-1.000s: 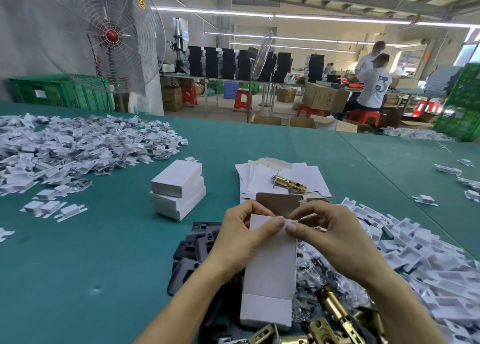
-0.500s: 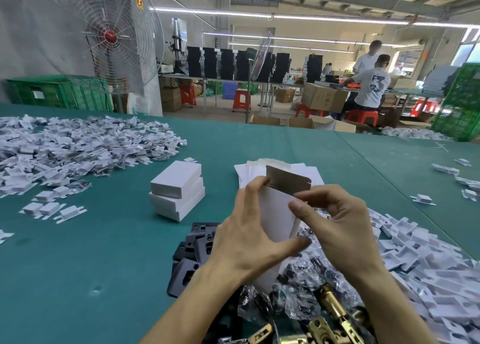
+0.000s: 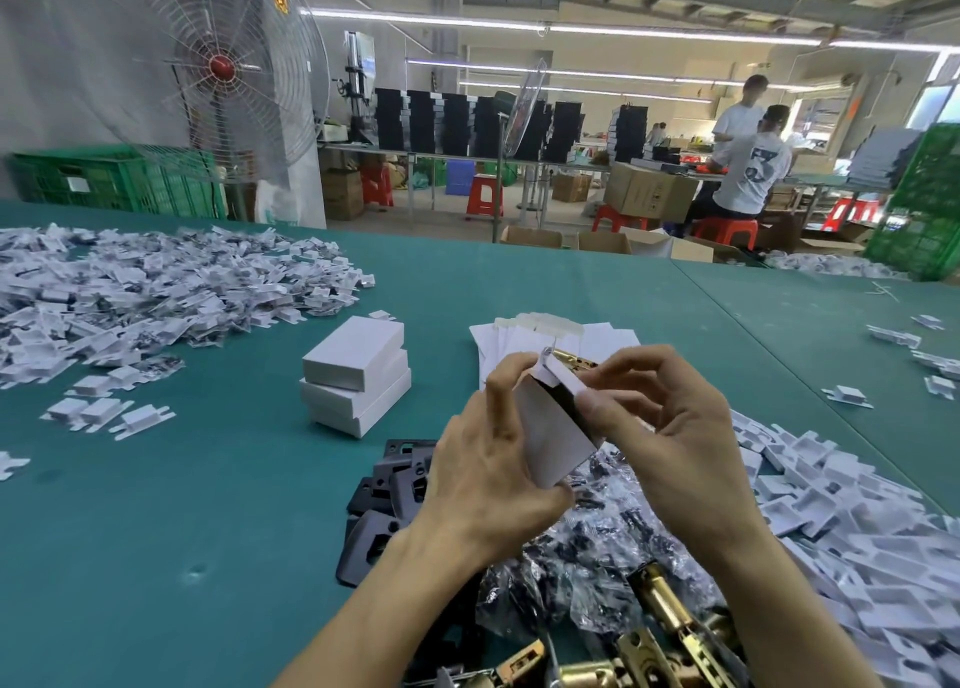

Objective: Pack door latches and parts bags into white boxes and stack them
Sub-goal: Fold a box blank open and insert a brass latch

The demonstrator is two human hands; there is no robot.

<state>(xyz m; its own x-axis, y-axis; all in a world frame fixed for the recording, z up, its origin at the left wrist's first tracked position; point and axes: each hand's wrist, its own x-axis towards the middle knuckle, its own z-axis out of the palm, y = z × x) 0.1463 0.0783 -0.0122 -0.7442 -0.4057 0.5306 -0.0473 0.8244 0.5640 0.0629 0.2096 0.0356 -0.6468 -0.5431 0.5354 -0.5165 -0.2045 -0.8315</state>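
A small white box (image 3: 553, 435) is held tilted above the table between both hands. My left hand (image 3: 491, 472) grips its lower left side, thumb under its bottom corner. My right hand (image 3: 675, 438) pinches the top flap at the box's open upper end. Flat unfolded white boxes (image 3: 605, 336) lie behind, with a brass latch (image 3: 571, 359) on them, partly hidden. More brass latches (image 3: 670, 630) lie near the front edge. Clear parts bags (image 3: 602, 537) pile under my hands. Three closed white boxes (image 3: 356, 375) stand stacked at the left.
Black plates (image 3: 387, 500) lie left of the bags. White folded inserts heap at the right (image 3: 857, 521) and across the left of the green table (image 3: 156, 292). A big fan (image 3: 223, 66) stands behind the table. Two people (image 3: 748, 162) work far off.
The box has turned from flat and facing me to upright and tilted. My right hand now folds the top flap over; my left hand has shifted round to the box's left side.
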